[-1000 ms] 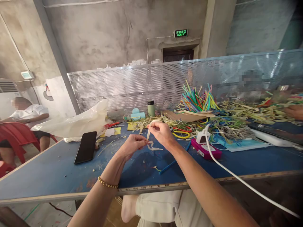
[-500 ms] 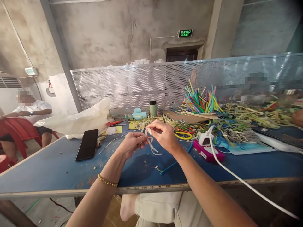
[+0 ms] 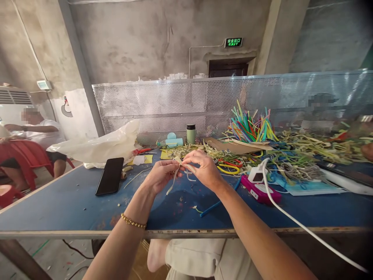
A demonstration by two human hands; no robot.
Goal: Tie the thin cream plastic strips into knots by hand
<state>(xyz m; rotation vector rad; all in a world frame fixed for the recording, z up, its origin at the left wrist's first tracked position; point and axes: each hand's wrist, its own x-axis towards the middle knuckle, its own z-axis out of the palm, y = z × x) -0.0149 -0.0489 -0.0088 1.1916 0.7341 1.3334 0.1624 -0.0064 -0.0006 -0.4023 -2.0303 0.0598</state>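
Over the blue table point(image 3: 72, 210), my left hand point(image 3: 161, 177) is closed in a pinch on a thin pale strip point(image 3: 173, 184). One end of the strip hangs down between the hands, and a second pale length trails below the right fingers. My right hand point(image 3: 202, 167) meets the left one, its thumb and fingertips pinched on the same strip. Exactly how the strip folds or crosses at the fingertips is too small to make out. A blue stick point(image 3: 214, 206) lies on the table below my right wrist.
A black phone point(image 3: 110, 176) lies at left, near a white plastic bag point(image 3: 99, 146). Loose strips point(image 3: 305, 144) and colourful stems point(image 3: 250, 126) are heaped behind. A white cable point(image 3: 279, 208) crosses on the right beside a magenta box point(image 3: 259, 190). Another person sits far left.
My right hand has turned its fingertips down and brought them closer to the left. The strip's loose end now hangs down to the left rather than to the right.
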